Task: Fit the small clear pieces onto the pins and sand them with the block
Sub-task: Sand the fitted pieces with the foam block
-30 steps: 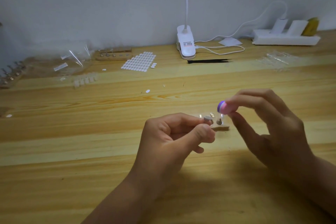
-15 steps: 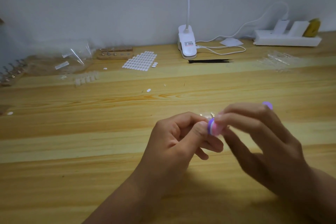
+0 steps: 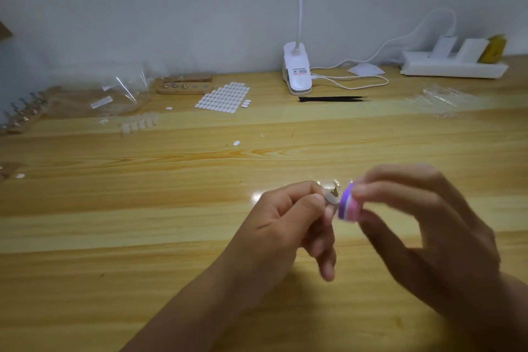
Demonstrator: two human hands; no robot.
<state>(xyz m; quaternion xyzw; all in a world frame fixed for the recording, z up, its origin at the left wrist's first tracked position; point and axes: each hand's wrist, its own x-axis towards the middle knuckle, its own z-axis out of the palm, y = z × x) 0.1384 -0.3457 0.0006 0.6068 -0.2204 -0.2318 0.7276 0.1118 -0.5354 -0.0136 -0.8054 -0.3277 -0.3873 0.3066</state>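
Observation:
My left hand (image 3: pixel 288 220) pinches a small metal pin (image 3: pixel 332 197) between thumb and forefinger, a little above the wooden table; whether a clear piece sits on it I cannot tell. My right hand (image 3: pixel 423 226) pinches a pink and purple sanding block (image 3: pixel 349 205) between thumb and fingers. The block's purple face is right against the pin's tip. Both hands are blurred. The pin's wooden base is hidden behind the hands.
At the back left lie a wooden pin holder (image 3: pixel 184 86), a sheet of white adhesive dots (image 3: pixel 224 97), clear bags (image 3: pixel 123 91) and a row of clear pieces (image 3: pixel 140 124). A clip lamp (image 3: pixel 296 71), black tweezers (image 3: pixel 333 99) and a power strip (image 3: pixel 454 67) stand behind.
The right hand brought the sanding block down and left until it met the pin in my left hand. The left hand lifted the pin off its wooden base toward me.

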